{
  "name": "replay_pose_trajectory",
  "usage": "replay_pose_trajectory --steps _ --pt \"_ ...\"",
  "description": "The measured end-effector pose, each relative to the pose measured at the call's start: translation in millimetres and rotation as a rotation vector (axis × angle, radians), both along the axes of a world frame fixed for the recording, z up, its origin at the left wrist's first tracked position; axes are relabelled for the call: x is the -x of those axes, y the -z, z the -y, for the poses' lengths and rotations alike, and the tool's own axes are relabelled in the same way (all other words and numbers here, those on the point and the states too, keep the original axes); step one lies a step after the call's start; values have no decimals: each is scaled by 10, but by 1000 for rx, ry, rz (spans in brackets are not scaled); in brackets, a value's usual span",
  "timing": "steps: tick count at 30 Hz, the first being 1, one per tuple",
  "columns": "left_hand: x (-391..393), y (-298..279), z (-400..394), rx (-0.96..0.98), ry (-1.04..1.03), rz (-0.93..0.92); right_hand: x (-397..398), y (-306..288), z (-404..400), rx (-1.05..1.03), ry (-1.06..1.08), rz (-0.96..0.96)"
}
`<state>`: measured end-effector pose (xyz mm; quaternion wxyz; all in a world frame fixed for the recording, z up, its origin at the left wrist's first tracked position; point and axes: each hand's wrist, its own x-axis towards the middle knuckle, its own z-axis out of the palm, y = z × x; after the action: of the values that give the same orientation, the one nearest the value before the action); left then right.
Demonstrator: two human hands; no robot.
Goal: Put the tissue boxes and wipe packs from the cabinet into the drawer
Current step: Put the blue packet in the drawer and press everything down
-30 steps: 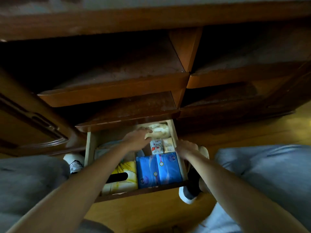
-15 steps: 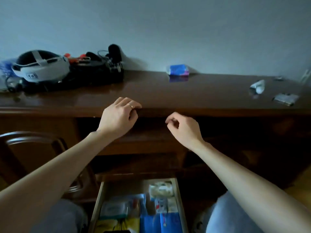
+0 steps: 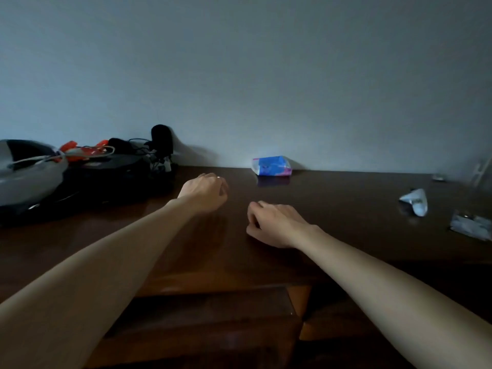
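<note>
A dark wooden cabinet top [image 3: 332, 209] spans the view against a pale wall [image 3: 266, 75]. At its back-left corner sits a black case [image 3: 106, 177] with a white headset [image 3: 29, 177] and tangled cables. Both hands hover over the middle, holding nothing: the left hand [image 3: 203, 193] and the right hand [image 3: 274, 225] each have loosely curled fingers. 1 blue wipe pack [image 3: 271, 166] lies at the back edge, beyond the hands. Crumpled wrappers [image 3: 415, 202] lie near the right edge.
</note>
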<state>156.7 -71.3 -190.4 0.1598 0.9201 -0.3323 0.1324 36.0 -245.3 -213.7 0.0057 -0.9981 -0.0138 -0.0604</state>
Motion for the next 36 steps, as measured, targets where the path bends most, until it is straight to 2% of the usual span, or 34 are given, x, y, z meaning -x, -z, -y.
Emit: replay_pose_trajectory --steps 2,8,14,21,28,33,36 --pt "-223 51 138 -9 -29 -13 -170 -84 127 5 25 16" --pt "-870 240 513 -60 -101 -32 -834 12 576 -18 199 280" --pt "-1240 493 808 -57 -30 18 -1590 199 1077 14 344 266" --pt "-1293 536 831 -70 -36 38 -2150 260 1269 19 414 64" --pt "-1242 511 788 -7 -25 50 -1972 239 1148 -48 407 119" --pt "-1019 431 614 116 64 52 -1303 216 743 -254 110 172" --pt "-823 428 449 103 153 80 -803 190 535 -436 39 264"
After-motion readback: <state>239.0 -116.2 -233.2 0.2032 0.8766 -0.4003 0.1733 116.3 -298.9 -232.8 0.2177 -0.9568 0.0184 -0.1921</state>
